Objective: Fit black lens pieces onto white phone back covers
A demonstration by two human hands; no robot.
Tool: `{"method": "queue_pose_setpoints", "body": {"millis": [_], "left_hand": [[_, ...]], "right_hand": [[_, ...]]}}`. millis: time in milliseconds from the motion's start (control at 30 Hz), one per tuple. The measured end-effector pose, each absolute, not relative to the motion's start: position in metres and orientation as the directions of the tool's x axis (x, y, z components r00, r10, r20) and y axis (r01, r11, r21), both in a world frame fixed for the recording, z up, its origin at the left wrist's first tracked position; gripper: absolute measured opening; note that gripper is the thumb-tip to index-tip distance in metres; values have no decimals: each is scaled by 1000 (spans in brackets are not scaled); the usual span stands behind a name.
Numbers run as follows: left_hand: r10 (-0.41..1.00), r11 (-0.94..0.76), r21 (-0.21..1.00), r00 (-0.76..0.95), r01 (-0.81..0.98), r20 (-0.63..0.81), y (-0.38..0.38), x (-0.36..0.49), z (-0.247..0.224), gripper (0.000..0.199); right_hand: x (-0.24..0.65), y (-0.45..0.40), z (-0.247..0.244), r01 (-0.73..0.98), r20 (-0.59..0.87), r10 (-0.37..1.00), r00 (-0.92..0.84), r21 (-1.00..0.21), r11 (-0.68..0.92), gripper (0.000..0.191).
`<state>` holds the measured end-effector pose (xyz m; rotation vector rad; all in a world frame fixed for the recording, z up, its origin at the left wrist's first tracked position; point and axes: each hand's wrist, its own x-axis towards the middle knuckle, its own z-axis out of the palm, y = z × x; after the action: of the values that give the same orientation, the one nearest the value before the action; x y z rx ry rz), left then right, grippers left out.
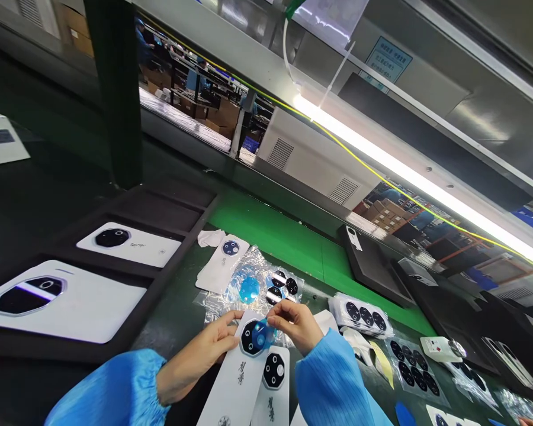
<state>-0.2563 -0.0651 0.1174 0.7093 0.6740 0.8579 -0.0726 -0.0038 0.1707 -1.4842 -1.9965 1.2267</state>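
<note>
White phone back cover with a round black camera ring (244, 370) lies on the green bench mat (270, 228), near the lower edge of the view. The left hand (204, 349) grips its upper edge beside the ring. The right hand (295, 322) pinches a translucent blue protective film (263, 335) over the ring. The step in hand appears to be film peeling or placement. The next move calls for a steady cover and a controlled, shallow pull. A second white cover (272, 390) lies just beside.
</note>
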Motion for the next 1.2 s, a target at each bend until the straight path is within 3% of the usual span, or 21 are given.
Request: {"method": "queue_pose_setpoints", "body": {"millis": [300,1200], "left_hand": [[839,464,793,484,-394,-250,-66,-257,122,55],[831,465,788,507,-403,-230,-65,-258,121,54]], "right_hand": [[-84,-9,173,674,-183,890,-418,-719,169,8],[-84,-5,164,659,-163,876,-455,-723,208,7]]}}
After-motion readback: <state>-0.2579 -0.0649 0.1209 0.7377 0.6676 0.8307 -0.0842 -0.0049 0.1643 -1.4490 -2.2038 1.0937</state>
